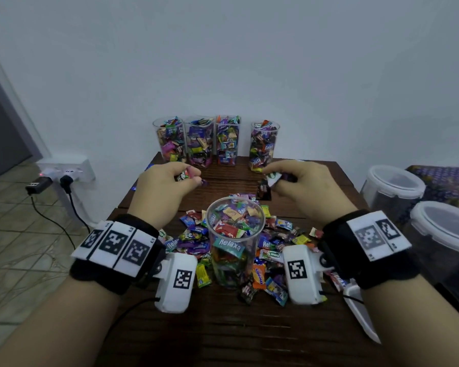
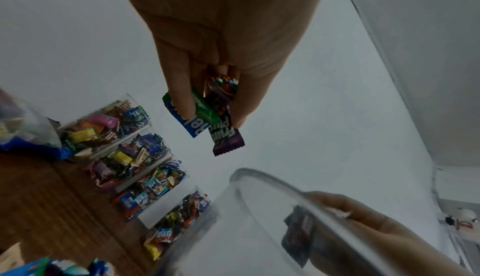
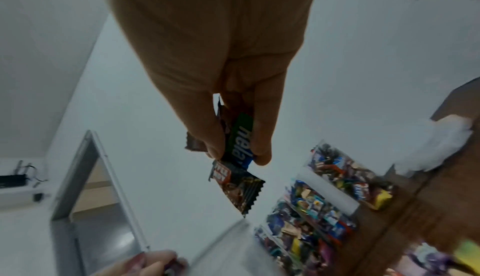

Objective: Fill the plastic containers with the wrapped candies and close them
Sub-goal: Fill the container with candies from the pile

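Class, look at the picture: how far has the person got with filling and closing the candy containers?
Done: four containers at the back look full, though no lids show on them. In hand: the left hand and right hand each hold candies above the near container, mostly full. Left: the loose candies around it, and closing.

Dim, flat, bluish light without hard shadows; wide-angle bending at head-view edges; both wrist views soft, motion-blurred toward lower corners.
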### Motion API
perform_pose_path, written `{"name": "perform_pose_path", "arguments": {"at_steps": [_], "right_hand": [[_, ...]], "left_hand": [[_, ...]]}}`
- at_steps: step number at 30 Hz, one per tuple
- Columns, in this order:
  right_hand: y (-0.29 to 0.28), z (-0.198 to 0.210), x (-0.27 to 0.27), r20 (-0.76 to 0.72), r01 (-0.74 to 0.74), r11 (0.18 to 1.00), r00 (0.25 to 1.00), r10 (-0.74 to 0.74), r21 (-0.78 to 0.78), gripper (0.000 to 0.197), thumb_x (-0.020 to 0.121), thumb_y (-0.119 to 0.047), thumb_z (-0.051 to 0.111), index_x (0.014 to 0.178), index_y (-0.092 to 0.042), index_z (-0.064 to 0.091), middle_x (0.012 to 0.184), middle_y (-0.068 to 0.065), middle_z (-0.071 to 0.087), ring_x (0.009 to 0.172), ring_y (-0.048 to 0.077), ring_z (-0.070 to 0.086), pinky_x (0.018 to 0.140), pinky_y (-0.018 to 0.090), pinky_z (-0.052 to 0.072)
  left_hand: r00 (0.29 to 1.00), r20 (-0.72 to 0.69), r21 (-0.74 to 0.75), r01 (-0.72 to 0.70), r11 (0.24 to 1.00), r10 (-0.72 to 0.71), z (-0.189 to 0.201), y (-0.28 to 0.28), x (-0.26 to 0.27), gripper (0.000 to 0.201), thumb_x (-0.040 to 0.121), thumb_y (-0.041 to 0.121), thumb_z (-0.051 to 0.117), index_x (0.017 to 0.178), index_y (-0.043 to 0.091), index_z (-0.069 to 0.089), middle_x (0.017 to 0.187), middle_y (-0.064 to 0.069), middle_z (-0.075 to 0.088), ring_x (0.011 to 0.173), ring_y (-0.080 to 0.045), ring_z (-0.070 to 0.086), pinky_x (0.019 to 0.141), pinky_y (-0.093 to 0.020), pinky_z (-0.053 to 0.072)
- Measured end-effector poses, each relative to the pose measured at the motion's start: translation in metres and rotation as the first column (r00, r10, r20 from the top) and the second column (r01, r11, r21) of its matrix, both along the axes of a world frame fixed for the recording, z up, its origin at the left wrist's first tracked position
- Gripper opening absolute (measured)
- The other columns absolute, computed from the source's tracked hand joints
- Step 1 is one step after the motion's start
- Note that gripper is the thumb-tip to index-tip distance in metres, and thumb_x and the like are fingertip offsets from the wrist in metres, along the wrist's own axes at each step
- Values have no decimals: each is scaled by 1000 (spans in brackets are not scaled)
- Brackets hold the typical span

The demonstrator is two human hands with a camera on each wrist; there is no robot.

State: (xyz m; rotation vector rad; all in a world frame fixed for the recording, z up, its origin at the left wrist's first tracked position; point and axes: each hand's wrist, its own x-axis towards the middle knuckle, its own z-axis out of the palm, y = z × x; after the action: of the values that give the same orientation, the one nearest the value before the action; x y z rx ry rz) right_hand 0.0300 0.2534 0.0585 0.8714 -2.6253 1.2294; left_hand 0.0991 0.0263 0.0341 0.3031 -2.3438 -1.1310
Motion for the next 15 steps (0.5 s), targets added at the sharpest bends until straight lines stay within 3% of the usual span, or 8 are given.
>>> {"name": "perform_pose_path", "arguments": {"at_steps": [2,4,7,10,12,15], "right_hand": [[-4,6,8,-39,-33,999,999,31,-32,27,84,-5,61,101,-23,71,73,-23,54,70,-2,54,64,6,38],[-9,7,17,-71,-75,997,995,72,-37,26,85,-7,63,102,-24,72,76,-25,58,74,-6,55,68,7,39],[-17,0,28,-39,-135,990,990,133,-42,25,88,-8,61,106,-22,71,70,-32,57,74,-15,54,69,5,40],[-26,-9,35,-61,-169,985,983,171,26,29,90,-11,59,114,-25,68,106,-12,67,97,-3,58,87,16,45],[-29,-13,37,-73,-170,982,982,176,76,35,89,-9,58,120,-26,65,112,-3,67,103,7,58,92,24,45],[-29,-17,39,-69,-175,980,981,182,95,41,88,-7,57,123,-27,62,111,-4,65,103,7,57,91,20,42]], "left_hand": [[999,-30,41,24,999,-23,4,2,4,10,83,23,70,79,32,69,81,11,67,89,-20,62,89,-43,50],[998,-52,68,38,997,-34,8,5,8,15,81,26,71,76,39,67,83,10,68,91,-22,63,89,-47,50],[995,-83,107,58,993,-50,12,13,12,4,72,40,67,72,43,67,83,14,68,93,-19,63,89,-48,51],[992,-102,117,87,989,-75,14,20,13,9,70,42,63,77,39,68,90,11,70,96,-18,63,88,-48,51],[990,-112,120,103,987,-90,15,23,14,10,71,42,64,79,39,69,88,7,71,93,-17,64,86,-47,52],[986,-131,136,122,983,-104,16,27,14,5,72,39,68,78,40,69,80,7,70,84,-15,65,84,-46,52]]}}
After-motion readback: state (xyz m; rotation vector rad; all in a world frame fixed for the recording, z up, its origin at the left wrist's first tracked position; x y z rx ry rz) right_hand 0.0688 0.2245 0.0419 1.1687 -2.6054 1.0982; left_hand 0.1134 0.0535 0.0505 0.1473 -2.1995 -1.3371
